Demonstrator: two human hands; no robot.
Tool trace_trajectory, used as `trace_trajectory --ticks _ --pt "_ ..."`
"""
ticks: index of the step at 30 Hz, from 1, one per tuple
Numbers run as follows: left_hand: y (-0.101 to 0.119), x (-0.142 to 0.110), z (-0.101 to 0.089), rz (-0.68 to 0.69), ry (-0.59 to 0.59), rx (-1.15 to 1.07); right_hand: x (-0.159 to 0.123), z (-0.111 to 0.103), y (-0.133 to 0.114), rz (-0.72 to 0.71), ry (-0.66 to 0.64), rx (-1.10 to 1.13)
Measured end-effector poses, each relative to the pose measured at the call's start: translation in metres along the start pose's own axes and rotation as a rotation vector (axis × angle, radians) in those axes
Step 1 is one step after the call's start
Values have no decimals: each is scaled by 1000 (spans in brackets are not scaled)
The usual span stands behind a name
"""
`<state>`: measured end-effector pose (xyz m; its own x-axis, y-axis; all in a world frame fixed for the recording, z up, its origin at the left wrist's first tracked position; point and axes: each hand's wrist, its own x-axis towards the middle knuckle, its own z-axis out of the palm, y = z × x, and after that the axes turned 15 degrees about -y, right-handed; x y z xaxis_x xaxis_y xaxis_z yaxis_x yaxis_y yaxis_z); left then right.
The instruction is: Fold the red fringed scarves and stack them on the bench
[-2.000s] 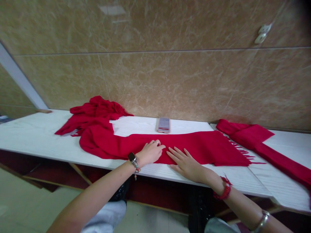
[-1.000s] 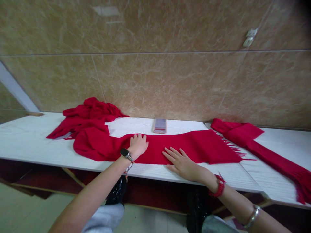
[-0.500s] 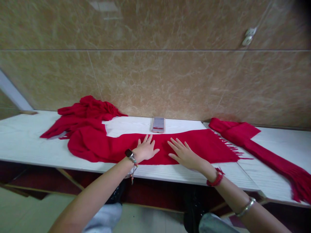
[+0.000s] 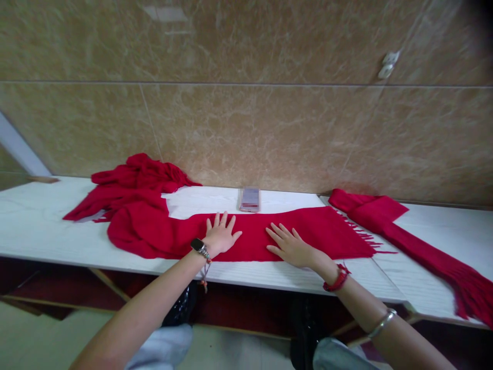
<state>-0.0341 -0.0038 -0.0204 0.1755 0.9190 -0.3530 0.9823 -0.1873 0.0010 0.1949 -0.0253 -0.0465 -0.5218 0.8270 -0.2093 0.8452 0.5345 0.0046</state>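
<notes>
Red scarf (image 4: pixel 252 237) lay lengthwise on the white surface (image 4: pixel 34 226), flat along its middle, bunched in soft folds at its left end and ending in a fringe (image 4: pixel 354 227) at its right. Our left hand (image 4: pixel 221 238) rested palm down on the cloth; we recorded its grip as spread, fingers splayed and thumb out to the side. Our right hand (image 4: pixel 292 249) also lay palm down on the cloth, grip spread, fingers slightly parted. Between the two hands we saw a bare stretch of red cloth. Phone (image 4: pixel 250 199): face up just behind the scarf, near the marbled wall (image 4: pixel 246 128). Crumpled heap (image 4: pixel 142 177) of red cloth: behind the bunched end; we could not tell whether both were one piece. Second scarf (image 4: pixel 416 247), red and folded narrow: beside the fringe, its tasselled end toward the front edge.
</notes>
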Motion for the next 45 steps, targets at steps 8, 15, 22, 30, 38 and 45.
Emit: trace_trajectory --ticks 8,15,22,30,38,45 --pt "-6 1 19 181 89 -7 -12 -4 -32 -175 -68 80" --pt "-3 -30 2 489 170 158 -18 -15 -32 -211 51 22" --pt "-3 -49 -6 625 112 383 -20 -20 -35 -348 191 -139" --pt "7 -44 -1 544 202 368 -11 -11 -34 -192 328 -178" --pt "9 -48 0 552 268 398 -9 -4 -32 -217 411 -172" --pt "3 -54 0 617 215 432 -17 -3 -31 -315 416 -226"
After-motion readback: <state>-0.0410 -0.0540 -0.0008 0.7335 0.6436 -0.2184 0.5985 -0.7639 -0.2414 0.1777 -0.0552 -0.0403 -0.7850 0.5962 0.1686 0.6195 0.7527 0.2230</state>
